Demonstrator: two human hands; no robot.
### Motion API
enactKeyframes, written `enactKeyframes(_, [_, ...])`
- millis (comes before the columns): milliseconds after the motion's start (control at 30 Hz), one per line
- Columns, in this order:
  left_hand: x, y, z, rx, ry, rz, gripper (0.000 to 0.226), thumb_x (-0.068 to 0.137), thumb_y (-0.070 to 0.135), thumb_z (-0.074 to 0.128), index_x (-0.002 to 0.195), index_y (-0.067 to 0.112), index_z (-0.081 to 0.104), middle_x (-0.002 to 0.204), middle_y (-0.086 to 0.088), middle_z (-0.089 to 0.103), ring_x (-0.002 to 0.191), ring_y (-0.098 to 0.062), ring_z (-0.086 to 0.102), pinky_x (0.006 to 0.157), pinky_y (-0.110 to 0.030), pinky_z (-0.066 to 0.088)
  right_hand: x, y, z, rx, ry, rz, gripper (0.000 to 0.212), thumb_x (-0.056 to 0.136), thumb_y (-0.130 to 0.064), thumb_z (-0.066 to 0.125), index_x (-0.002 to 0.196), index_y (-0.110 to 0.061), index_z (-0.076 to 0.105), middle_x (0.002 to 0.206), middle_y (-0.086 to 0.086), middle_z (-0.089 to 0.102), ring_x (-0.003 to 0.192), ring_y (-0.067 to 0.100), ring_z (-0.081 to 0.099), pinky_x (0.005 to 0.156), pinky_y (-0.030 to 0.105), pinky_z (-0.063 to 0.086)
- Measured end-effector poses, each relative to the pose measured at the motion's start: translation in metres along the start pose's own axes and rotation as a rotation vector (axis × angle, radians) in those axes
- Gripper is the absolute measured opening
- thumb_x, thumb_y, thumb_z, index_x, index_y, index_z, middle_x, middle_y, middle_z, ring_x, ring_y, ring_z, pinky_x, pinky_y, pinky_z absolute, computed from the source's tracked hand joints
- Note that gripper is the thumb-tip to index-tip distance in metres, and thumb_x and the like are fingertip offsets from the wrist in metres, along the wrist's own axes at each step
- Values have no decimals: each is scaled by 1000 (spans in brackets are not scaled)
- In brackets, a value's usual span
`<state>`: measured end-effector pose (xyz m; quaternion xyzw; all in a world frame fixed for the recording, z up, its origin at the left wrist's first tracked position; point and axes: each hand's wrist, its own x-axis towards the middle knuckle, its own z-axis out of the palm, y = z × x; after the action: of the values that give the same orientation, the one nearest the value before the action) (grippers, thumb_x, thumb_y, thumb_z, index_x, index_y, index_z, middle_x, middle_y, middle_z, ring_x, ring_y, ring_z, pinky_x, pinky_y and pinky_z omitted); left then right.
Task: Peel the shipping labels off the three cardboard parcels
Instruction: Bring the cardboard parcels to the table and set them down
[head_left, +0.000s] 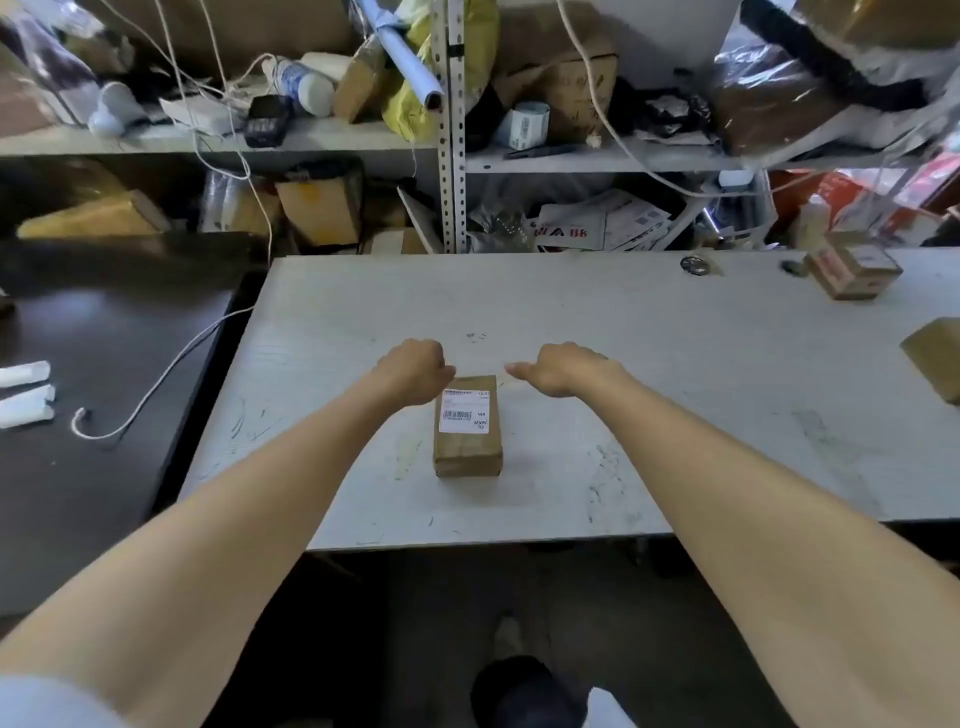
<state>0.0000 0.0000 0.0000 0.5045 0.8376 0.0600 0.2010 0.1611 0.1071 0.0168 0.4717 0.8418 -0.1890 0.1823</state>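
The counter (597, 322) gives open room in front of the middle parcel (467, 452) and along both its long sides. The left grip (413, 371) crowds its far left corner and the right grip (561, 369) hangs just beside its far right corner, with a narrow gap between them. The second parcel (852, 270) at the back right and the third parcel (935, 358) at the right edge stand well apart. Cluttered shelves (311, 143) wall off the back.

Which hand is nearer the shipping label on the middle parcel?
Left. The left hand is at the far-left corner of the label; whether it touches is unclear. The right hand hovers off the far-right corner of the parcel, apart from it.
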Motion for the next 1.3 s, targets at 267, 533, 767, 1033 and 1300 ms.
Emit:
enactKeyframes(267, [37, 11, 0, 18, -58, -78, 30, 95, 28, 46, 101, 1, 58, 104, -16, 63, 97, -34, 61, 81, -39, 49, 41, 2, -5, -22, -89, -30, 63, 94, -56, 38, 134, -8, 45, 136, 13, 50, 119, 31, 51, 84, 35, 40])
enactKeyframes(533, [47, -10, 34, -216, -336, -345, 36, 91, 39, 56, 102, 5, 47, 101, -12, 53, 89, -29, 57, 67, -34, 49, 61, -7, 28, 137, -231, -40, 52, 92, -47, 50, 126, -8, 48, 133, 14, 49, 115, 32, 51, 81, 34, 38])
enactKeyframes(767, [34, -33, 78, -619, -258, -353, 37, 81, 28, 73, 109, 7, 59, 97, -12, 68, 68, -20, 64, 63, -26, 56, 65, -21, 75, 527, -292, 34, 29, 90, -33, 54, 109, -11, 51, 106, 10, 56, 82, 28, 54, 63, 34, 49])
enactKeyframes(1033, [51, -13, 37, -784, -10, -290, 49, 81, 27, 73, 125, 11, 58, 109, -12, 68, 95, -25, 66, 87, -38, 55, 69, -36, 34, 726, -4, -15, 39, 83, -27, 69, 120, -18, 61, 120, 7, 64, 108, 27, 60, 89, 42, 54])
enactKeyframes(1300, [74, 41, -19, -826, 12, -151, 46, 88, 19, 66, 130, 11, 50, 118, -14, 63, 106, -31, 62, 85, -48, 55, 67, -16, -30, 753, 156, -34, 41, 88, -23, 64, 127, -15, 55, 125, 11, 60, 111, 30, 58, 91, 43, 53])
